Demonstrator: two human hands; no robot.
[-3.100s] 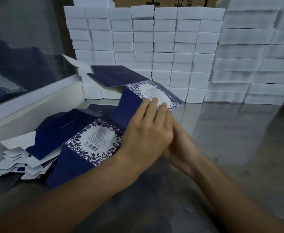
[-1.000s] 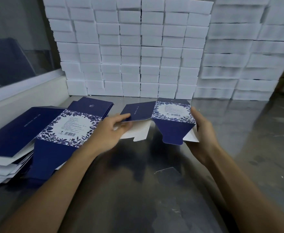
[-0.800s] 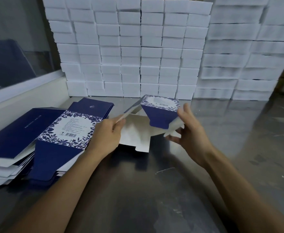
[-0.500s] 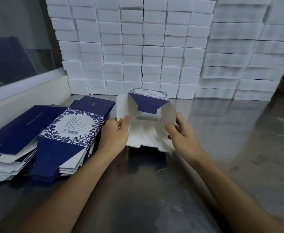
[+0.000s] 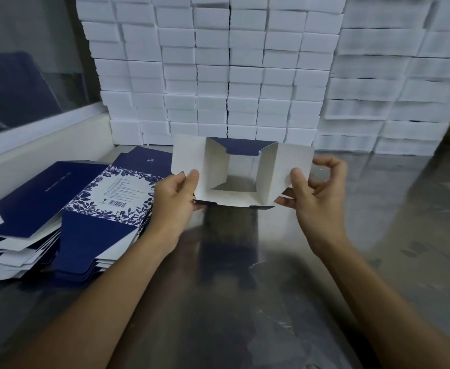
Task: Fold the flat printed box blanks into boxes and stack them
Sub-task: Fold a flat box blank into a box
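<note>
I am holding the half-formed box point(image 5: 241, 173) above the bench point(image 5: 245, 302), its open white inside facing me, my left hand point(image 5: 174, 199) pinching its left flap and my right hand point(image 5: 317, 193) pinching its right flap. The flat blanks point(image 5: 85, 209) are lying piled at my left, the folded white boxes point(image 5: 229, 75) standing stacked behind.

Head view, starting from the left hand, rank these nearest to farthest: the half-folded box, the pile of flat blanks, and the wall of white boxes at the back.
1. Half-folded box: held in the left hand itself, by its left flap.
2. Pile of flat blanks: right beside the hand, on its left.
3. Wall of white boxes: behind the box, at the table's far edge.
</note>
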